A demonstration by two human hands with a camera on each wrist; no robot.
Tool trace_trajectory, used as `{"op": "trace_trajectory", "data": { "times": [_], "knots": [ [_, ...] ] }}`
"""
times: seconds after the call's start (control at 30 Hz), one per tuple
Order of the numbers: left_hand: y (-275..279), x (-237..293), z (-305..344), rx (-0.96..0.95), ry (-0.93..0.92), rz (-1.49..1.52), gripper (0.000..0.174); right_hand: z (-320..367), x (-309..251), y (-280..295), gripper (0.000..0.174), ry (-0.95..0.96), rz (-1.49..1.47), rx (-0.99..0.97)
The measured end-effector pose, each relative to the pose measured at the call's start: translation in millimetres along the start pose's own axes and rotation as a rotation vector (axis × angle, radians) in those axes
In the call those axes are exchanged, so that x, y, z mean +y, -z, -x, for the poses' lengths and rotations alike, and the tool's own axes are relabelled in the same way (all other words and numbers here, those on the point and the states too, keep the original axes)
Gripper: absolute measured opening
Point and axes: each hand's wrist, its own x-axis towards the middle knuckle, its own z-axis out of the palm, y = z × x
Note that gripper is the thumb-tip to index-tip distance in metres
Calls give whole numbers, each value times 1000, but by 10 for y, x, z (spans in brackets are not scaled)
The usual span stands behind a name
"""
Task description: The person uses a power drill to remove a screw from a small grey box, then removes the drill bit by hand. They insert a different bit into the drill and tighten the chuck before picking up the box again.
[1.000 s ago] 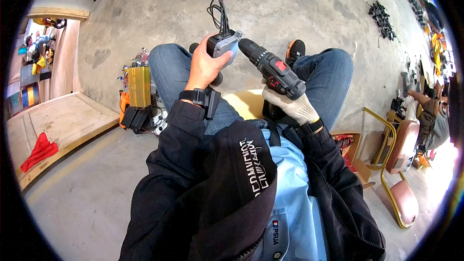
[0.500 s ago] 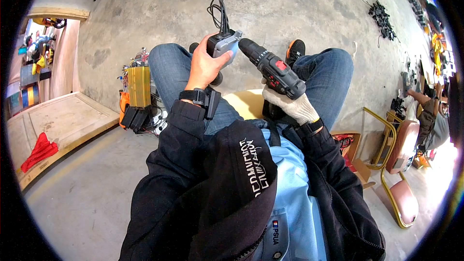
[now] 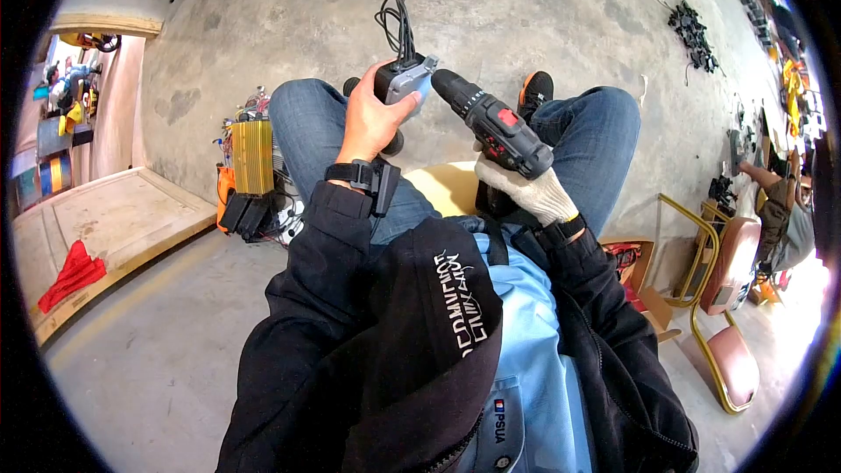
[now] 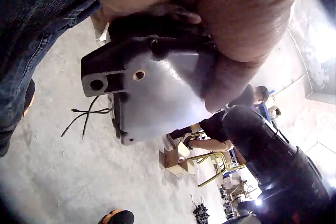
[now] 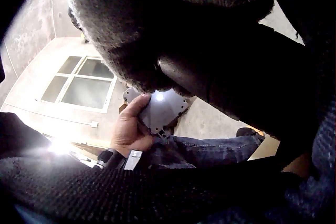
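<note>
My bare left hand (image 3: 372, 127) grips a grey metal housing (image 3: 410, 83) with a dark back, thumb across its smooth face. Black cables (image 3: 401, 31) rise in a loop from its far end. The left wrist view shows screw holes and a corner lug on the housing (image 4: 163, 98). In a white knitted glove, my right hand (image 3: 526, 193) holds a black and red cordless drill (image 3: 495, 127) by its handle, which is mostly hidden. The drill's chuck points at the housing, close beside its right edge. A light glows on the housing's face (image 5: 163, 108) in the right wrist view.
A gold metal box (image 3: 252, 158) and loose wires lie beside my left knee. Further left is a wooden panel (image 3: 114, 219) with a red cloth (image 3: 72, 276). An overturned chair (image 3: 731, 276) and an open carton (image 3: 644, 285) are at right. Black parts (image 3: 695, 35) lie ahead.
The drill has shifted very slightly to the left. The left hand and the housing stay where they were.
</note>
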Motion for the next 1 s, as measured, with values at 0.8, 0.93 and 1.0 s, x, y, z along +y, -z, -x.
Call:
{"op": "trace_trajectory", "data": {
  "times": [0.8, 0.93, 1.0],
  "knots": [
    [-124, -9, -63, 363, -513, -793, 76, -9, -40, 9, 49, -23, -71, 76],
    [-123, -33, -79, 364, -504, -803, 78, 6, -59, 18, 50, -43, -78, 53],
    [-111, -109, -96, 308, -441, -752, 79, 17, -62, 15, 48, -61, -73, 77]
  ]
}}
